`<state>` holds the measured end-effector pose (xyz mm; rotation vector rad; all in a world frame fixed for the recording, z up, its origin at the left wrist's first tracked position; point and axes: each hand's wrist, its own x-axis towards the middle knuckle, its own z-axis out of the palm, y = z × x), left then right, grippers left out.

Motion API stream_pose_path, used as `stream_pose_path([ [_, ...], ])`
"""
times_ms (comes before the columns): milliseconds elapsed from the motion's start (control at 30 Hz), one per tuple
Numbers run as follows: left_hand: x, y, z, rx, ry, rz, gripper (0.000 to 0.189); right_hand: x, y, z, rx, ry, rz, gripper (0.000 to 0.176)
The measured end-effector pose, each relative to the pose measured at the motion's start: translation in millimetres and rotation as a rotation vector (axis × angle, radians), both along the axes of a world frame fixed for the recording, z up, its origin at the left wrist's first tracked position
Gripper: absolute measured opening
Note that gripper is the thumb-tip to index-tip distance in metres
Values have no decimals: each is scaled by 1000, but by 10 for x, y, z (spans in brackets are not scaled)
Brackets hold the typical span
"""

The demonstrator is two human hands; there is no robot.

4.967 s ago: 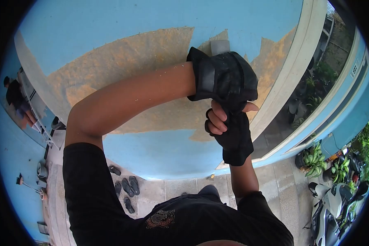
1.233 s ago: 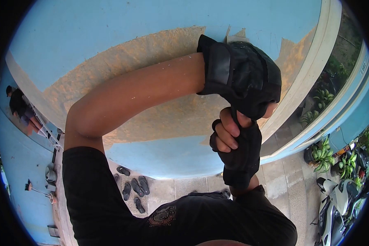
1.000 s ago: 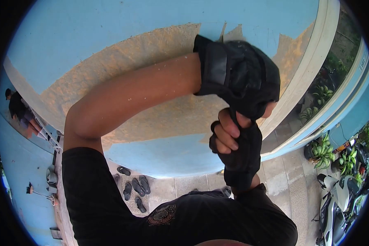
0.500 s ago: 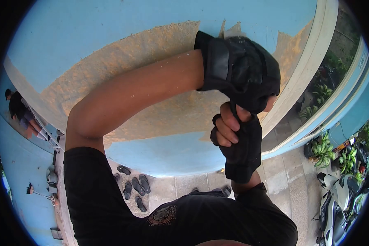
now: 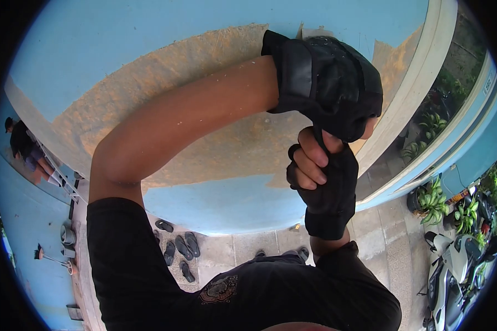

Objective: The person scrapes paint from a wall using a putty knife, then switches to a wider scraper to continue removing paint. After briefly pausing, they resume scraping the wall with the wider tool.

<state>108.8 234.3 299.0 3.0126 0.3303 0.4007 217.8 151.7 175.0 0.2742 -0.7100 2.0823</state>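
Note:
Both of my hands wear black fingerless gloves and are closed close together in front of the wall (image 5: pixel 215 149). My left hand (image 5: pixel 337 83) is on top, its back toward me, the forearm reaching across from the left. Just below it, my right hand (image 5: pixel 326 171) is curled, its bare fingers bent near the left hand's thumb side. The gloves hide what the fists grip; I cannot tell what it is. Around them, light-blue paint has come off a broad band, with ragged edges and brownish bare surface.
A cream frame (image 5: pixel 408 94) borders the wall on the right. Several sandals (image 5: pixel 185 248) lie on the paved floor below. At far left a person (image 5: pixel 25 143) is by a ladder (image 5: pixel 55 165). Potted plants (image 5: pixel 433 201) and a motorbike (image 5: pixel 453 259) stand at right.
Both hands have shifted slightly together: the left one up and right, the right one a little up and right. Their closed grip looks the same.

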Motion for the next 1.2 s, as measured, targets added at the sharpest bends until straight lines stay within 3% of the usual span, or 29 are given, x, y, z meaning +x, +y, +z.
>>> stream_pose_path([
  [100, -7, -123, -3, 69, 72, 10, 23, 2, -145, -58, -109, 43, 39, 19],
  [200, 32, -120, 3, 151, 153, 93, 23, -1, -18, -73, -63, 112, 56, 18],
  [300, 15, -80, -39, 62, -82, -54, 9, -14, 10, -104, -60, 116, 77, 18],
  [367, -6, -125, -44, 165, 69, 48, 23, -2, -52, -132, -55, 104, 38, 17],
  [467, 45, 3, -31, 198, 66, -22, 22, 16, -43, -69, -57, 84, 42, 19],
  [800, 70, -70, 25, 71, 78, 63, 20, 39, -16, -1, -43, 28, -21, 25],
  [867, 26, -93, -39, 276, 3, 5, 20, -22, -54, -52, -25, 9, -57, 24],
  [1000, 50, -81, -39, 149, -64, -12, 9, 39, -65, -42, -81, -9, -23, 24],
  [1067, 106, 11, 11, -51, -165, -38, 9, 36, -15, 25, -76, 30, -32, 26],
  [1133, 97, -27, 51, -32, -107, 9, 10, 2, -13, 54, 38, 39, -29, 25],
  [1200, 45, -126, 39, 80, 83, 37, 15, 19, -95, 8, -25, 3, -53, 25],
])
